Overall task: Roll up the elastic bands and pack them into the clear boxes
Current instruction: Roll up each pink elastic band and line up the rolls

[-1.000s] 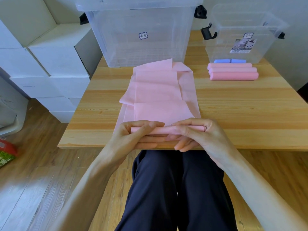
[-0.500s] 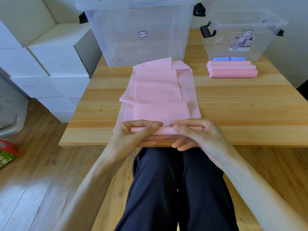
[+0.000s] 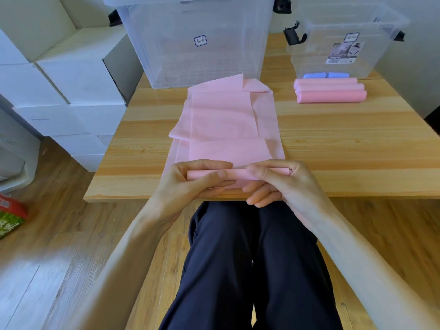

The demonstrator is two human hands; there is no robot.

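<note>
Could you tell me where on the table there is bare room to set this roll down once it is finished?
Bare wood lies on the table between the flat pink band and the right edge, nearer than the three pink rolls. A narrower strip lies left of the band. The far edge is crowded by the large clear box and the small clear box.

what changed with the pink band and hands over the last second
Little: both hands, left hand and right hand, keep gripping the rolled end of the pink elastic band; the right fingers crept slightly left along it. The finished rolls and clear boxes stayed put.
</note>
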